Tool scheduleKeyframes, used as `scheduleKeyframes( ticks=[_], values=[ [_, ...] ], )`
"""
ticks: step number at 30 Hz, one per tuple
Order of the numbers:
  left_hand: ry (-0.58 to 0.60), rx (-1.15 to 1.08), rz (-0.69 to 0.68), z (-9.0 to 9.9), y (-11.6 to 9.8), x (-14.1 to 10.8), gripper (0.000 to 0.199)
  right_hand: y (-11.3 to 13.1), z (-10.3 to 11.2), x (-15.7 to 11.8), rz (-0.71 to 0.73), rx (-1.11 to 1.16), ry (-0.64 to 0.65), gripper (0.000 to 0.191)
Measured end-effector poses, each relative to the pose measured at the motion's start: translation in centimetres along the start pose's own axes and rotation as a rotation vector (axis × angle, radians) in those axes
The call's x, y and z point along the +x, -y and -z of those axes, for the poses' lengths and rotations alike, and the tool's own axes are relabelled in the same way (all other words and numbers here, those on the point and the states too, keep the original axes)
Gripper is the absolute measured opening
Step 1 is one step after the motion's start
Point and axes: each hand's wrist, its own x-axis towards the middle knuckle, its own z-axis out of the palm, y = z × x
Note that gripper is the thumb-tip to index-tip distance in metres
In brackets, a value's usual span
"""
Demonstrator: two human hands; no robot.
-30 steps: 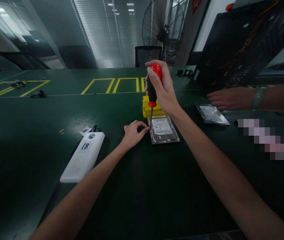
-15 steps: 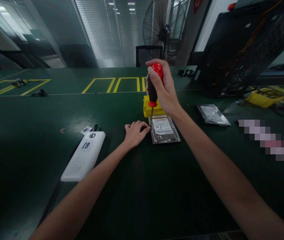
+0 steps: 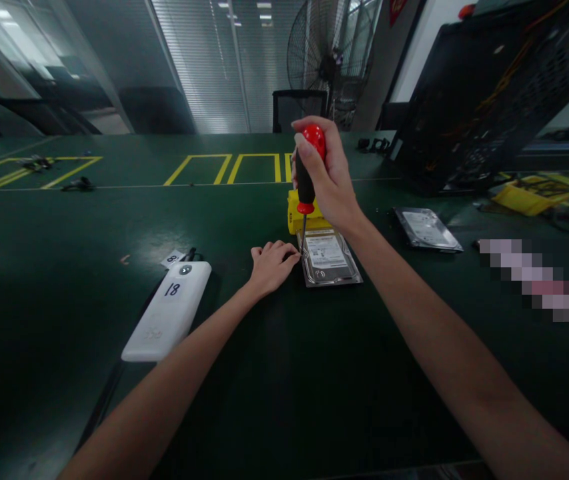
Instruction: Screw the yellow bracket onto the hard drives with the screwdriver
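A silver hard drive (image 3: 331, 259) with a white label lies flat on the green table (image 3: 244, 400). Wrapped round the black and red handle of a screwdriver (image 3: 305, 183), my right hand (image 3: 331, 170) keeps it nearly upright, its tip at the drive's left edge. My left hand (image 3: 273, 267) rests on the table, with thumb and forefinger together by that tip. Whatever is between those fingertips is too small to make out. Directly behind the drive stands a yellow object (image 3: 297, 213), partly covered by my right hand.
Another hard drive (image 3: 427, 229) lies to the right, with a yellow tray (image 3: 527, 200) beyond it. A large black case (image 3: 464, 100) stands at the back right. On the left is a white device (image 3: 169, 313) marked 18, with a black cable.
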Motion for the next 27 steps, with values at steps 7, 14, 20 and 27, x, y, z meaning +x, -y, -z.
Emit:
scheduleKeyframes(
  ticks=[7,14,20,27],
  values=[
    [0.011,0.022,0.003,0.19,-0.30,-0.15,0.027,0.26,-0.25,-0.06,0.013,0.098,-0.015,0.028],
    [0.030,0.052,0.012,0.25,-0.48,-0.11,0.029,-0.01,-0.29,0.02,-0.007,0.061,-0.024,0.033],
    [0.044,0.097,0.015,0.30,-0.67,-0.16,0.030,-0.32,-0.39,0.11,0.040,0.063,-0.022,0.032],
    [0.046,0.093,0.007,0.36,-0.58,-0.24,0.032,0.04,-0.44,0.09,0.035,0.100,-0.010,0.028]
  ],
)
